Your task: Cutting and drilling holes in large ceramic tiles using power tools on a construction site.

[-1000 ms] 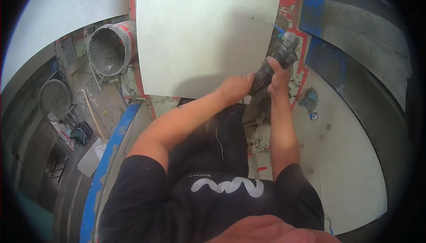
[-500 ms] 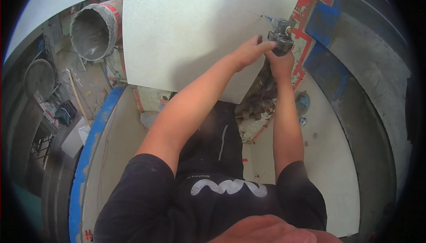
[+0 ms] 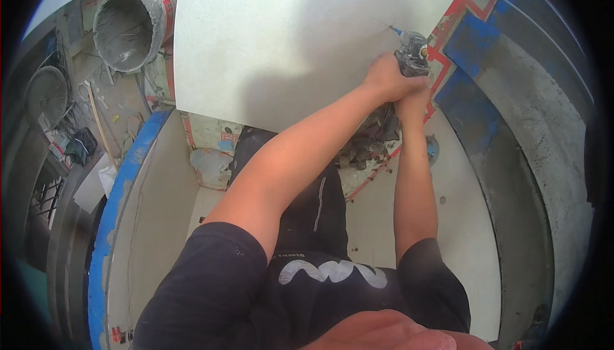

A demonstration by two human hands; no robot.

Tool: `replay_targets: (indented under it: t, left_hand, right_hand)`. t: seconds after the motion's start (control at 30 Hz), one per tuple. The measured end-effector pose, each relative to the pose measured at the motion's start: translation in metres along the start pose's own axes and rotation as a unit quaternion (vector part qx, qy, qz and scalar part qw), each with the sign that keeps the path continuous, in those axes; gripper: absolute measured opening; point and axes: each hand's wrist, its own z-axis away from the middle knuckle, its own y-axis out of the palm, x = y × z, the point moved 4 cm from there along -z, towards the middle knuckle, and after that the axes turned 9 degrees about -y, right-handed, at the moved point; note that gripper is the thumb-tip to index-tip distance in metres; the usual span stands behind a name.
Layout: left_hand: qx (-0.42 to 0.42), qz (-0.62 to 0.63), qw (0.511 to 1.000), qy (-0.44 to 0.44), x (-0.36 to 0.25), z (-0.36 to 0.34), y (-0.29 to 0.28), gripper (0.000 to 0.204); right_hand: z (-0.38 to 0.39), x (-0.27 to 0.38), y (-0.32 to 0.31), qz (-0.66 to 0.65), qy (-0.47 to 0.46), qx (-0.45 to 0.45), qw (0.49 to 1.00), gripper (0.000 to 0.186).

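Observation:
Both of my arms stretch forward to a dusty black hand-held power tool (image 3: 411, 52) with a blue front end. A thin, needle-like line juts from that end; whether it is a bit or a blade seen edge-on I cannot make out. My left hand (image 3: 387, 80) is closed against the tool's near side. Beneath and behind it, my right hand (image 3: 414, 97) grips the lower part, its fingers mostly hidden. The tool is held over the right edge of a large pale panel (image 3: 243, 43), on which a broad shadow falls.
A mortar-crusted bucket (image 3: 153, 27) lies on its side at the far left. Blue-coated wall edges (image 3: 121, 203) run along the left, more blue patches (image 3: 473, 43) on the right. Broken rubble (image 3: 368, 145) lies below the panel. A wooden stick (image 3: 99, 123) leans among clutter.
My left hand has gone from loosely spread fingers beside the tool to closed against it. The tool has shifted slightly right, and the view has moved a little.

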Motion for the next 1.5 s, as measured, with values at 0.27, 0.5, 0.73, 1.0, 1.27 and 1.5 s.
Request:
replay_targets:
  t: [0.27,0.5,0.73,1.0,1.27,1.5]
  left_hand:
    - [0.004,-0.007,1.000,-0.001,0.007,-0.007,0.004,0.096]
    - [0.024,0.003,1.000,-0.010,0.007,-0.006,0.002,0.091]
    - [0.034,0.019,0.998,-0.047,0.007,-0.012,-0.003,0.088]
    - [-0.023,-0.016,0.999,0.021,0.003,-0.003,-0.006,0.060]
    - [-0.017,-0.036,0.999,-0.037,0.001,-0.005,-0.011,0.068]
    - [-0.016,0.006,1.000,-0.007,0.009,-0.008,-0.008,0.065]
  right_hand:
    - [-0.003,0.003,-0.001,0.010,-0.028,-0.003,1.000,0.027]
    - [-0.003,0.002,0.000,-0.029,0.017,-0.001,0.999,0.027]
    - [-0.015,0.013,0.000,-0.007,-0.016,0.017,1.000,0.029]
    - [-0.006,0.011,0.000,-0.088,0.045,0.012,0.995,0.029]
    - [-0.013,0.003,0.002,-0.028,0.048,0.028,0.998,0.043]
    - [-0.013,0.005,0.006,-0.048,0.041,0.027,0.998,0.038]
